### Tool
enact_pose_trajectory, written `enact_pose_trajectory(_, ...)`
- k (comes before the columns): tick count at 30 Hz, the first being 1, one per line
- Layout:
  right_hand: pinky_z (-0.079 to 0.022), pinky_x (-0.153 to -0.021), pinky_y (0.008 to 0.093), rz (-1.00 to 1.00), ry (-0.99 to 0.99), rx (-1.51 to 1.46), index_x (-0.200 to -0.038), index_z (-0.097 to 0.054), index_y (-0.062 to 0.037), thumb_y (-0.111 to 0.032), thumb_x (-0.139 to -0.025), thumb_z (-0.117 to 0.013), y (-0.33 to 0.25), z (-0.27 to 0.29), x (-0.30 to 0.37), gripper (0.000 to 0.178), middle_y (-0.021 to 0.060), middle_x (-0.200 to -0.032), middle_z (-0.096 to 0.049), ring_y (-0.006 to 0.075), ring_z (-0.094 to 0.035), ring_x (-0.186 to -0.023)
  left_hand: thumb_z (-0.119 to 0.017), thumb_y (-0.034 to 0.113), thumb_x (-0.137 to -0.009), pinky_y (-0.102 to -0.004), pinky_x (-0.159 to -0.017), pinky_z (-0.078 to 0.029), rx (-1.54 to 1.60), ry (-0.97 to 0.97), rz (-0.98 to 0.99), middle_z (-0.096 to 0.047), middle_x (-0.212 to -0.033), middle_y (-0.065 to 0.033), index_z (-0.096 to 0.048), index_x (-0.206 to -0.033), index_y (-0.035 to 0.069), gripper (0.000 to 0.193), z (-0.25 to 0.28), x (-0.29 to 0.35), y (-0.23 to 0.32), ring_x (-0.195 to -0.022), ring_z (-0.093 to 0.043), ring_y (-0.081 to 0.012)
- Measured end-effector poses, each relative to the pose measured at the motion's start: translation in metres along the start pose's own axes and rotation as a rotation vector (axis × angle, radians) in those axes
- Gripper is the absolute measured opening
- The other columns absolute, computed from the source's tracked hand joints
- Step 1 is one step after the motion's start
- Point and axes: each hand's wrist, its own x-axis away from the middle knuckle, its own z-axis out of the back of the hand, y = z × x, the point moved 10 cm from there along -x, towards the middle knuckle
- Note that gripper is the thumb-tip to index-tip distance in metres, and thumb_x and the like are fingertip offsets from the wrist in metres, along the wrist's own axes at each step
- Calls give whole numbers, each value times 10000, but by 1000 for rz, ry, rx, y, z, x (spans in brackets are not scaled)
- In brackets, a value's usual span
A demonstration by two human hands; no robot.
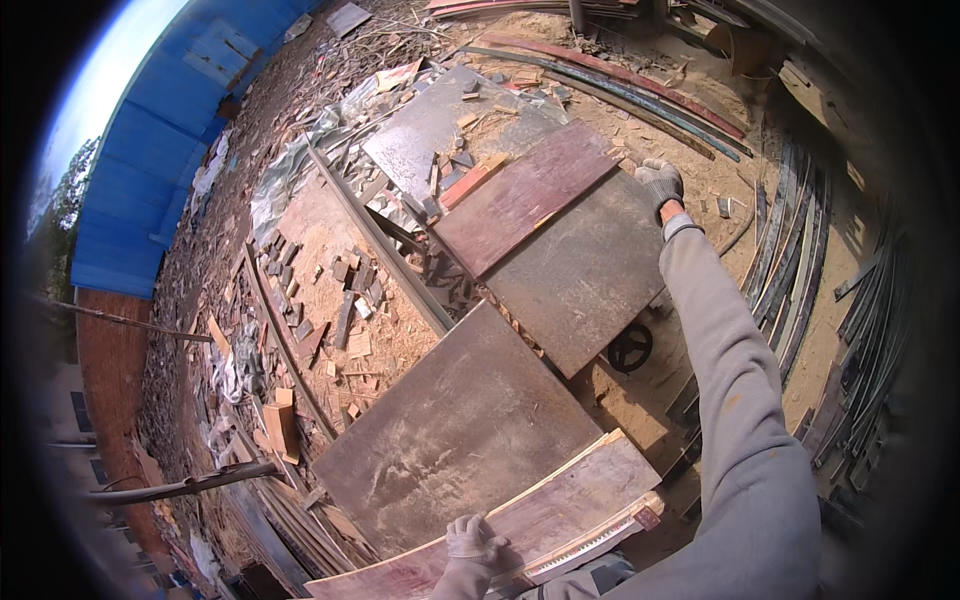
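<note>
My left hand [475, 541], in a pale glove, lies on a long reddish-brown board [570, 497] at the near edge of a metal-topped work table [460, 420]. Its fingers are spread on the board's face. My right arm reaches far forward. My right hand [660, 182], in a grey glove, is at the far right corner of the second metal plate [590, 270], its fingers curled; what they hold, if anything, is hidden. Just left of it, a second reddish board [530, 195] lies across that plate.
A dark handwheel [630, 348] shows under the table's right side. Wood offcuts [360, 290] and sawdust lie left of a metal rail [385, 245]. Long strips [790, 260] are stacked at right, others [620, 85] at the back. A blue fence [150, 150] stands far left.
</note>
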Motion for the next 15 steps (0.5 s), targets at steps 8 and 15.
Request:
enact_pose_trajectory(8, -405, -1169, 551, -74, 29, 530, -1661, -237, -122, -787, -744, -748, -8, -23, 7, 1242, 288, -1597, -429, 469, -441, -1462, -953, 538, -546, -503, -992, -484, 64, -4, -53, -646, -1192, -136, -659, -1307, 154, 902, 3, 36, 13, -1126, -567, -377)
enact_pose_trajectory(15, -522, -1000, 332, 296, 15, -464, -1461, -569, 2, -127, -829, -856, -39, -28, 41, 706, 165, -1326, -697, 233, -676, -1163, -922, 524, -587, -503, -1030, -465, 61, -50, 39, -652, -1234, -127, -660, -1318, 177, 851, -2, 34, 5, -1173, -572, -371)
